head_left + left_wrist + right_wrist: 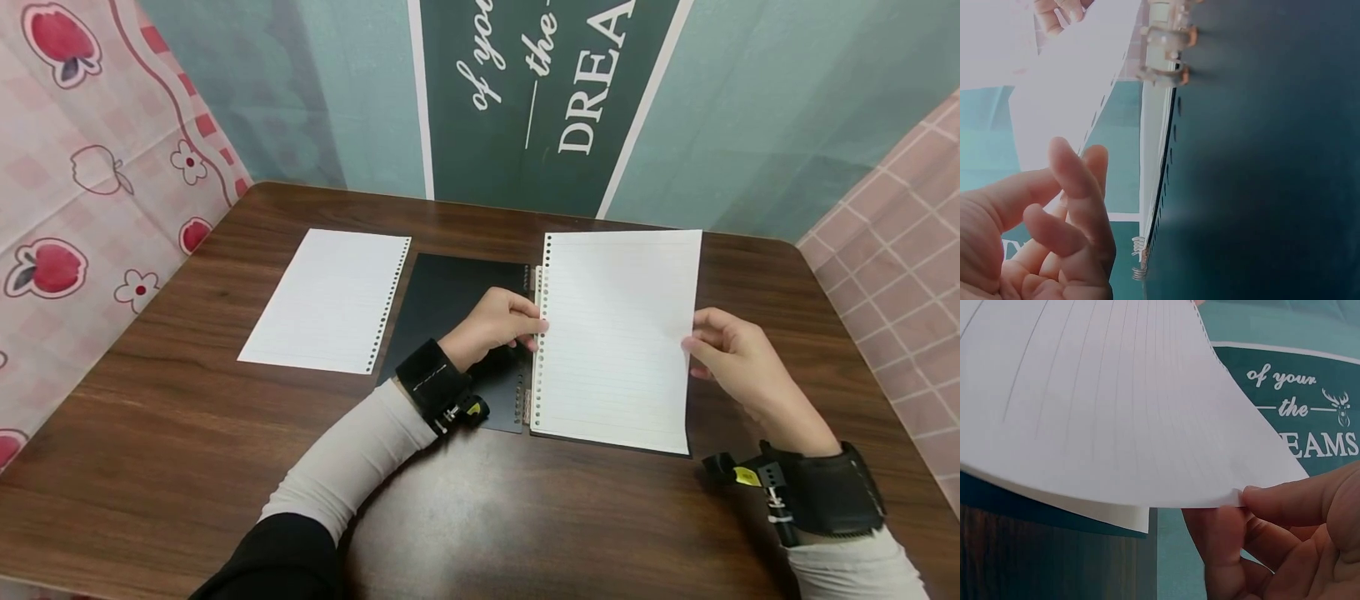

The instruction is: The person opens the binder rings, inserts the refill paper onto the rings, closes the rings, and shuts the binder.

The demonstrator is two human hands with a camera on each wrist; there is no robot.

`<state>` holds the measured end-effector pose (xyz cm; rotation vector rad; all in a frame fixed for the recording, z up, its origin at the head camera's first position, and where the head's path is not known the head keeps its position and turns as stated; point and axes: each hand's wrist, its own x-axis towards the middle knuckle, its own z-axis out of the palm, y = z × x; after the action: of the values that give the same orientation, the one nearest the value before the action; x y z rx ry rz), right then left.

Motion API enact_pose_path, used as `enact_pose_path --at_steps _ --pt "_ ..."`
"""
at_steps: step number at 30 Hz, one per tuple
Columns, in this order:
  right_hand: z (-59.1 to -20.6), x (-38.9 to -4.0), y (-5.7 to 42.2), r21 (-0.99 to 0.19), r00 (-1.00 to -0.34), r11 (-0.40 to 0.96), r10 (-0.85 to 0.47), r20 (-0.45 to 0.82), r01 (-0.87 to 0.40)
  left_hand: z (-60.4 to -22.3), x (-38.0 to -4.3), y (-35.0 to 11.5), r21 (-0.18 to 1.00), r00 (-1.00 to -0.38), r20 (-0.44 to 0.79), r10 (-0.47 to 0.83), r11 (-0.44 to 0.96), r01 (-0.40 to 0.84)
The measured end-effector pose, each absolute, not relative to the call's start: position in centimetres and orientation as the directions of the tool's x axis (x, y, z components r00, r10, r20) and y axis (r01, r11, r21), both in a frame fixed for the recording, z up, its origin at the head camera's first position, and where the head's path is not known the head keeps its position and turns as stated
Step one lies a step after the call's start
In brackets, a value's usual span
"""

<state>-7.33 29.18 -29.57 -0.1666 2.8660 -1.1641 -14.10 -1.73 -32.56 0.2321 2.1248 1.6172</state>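
A lined loose-leaf sheet (617,342), punched along its left edge, is held up over the right side of an open ring binder. My left hand (497,323) pinches that punched edge between thumb and fingers. On the opposite edge, my right hand (738,354) pinches the paper, and in the right wrist view the sheet (1116,406) bows between the hands. The binder's dark cover (450,292) lies open to the left, partly under my left forearm. Its metal rings (1169,75) show in the left wrist view, beside the pages and apart from the held sheet's holes.
Another punched sheet (322,300) lies flat on the brown wooden table (187,433), left of the binder. A green lettered cloth (525,108) hangs behind the table. Apple-patterned cloth (67,167) is at the left, and pink tile-patterned covering (900,275) at the right.
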Motion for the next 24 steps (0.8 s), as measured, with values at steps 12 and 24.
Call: enact_pose_path --at_steps 12,24 --pt "-30.1 -7.6 29.1 -0.690 -0.995 0.723 -0.094 -0.041 -0.040 -32.4 -14.4 -1.7 0.935 -0.864 -0.306 0.399 0.298 -0.194" --pt "-31.1 -8.0 29.0 -0.694 -0.991 0.720 -0.098 -0.093 -0.006 -32.3 -14.5 -2.3 0.917 -0.838 -0.338 0.429 0.352 -0.189"
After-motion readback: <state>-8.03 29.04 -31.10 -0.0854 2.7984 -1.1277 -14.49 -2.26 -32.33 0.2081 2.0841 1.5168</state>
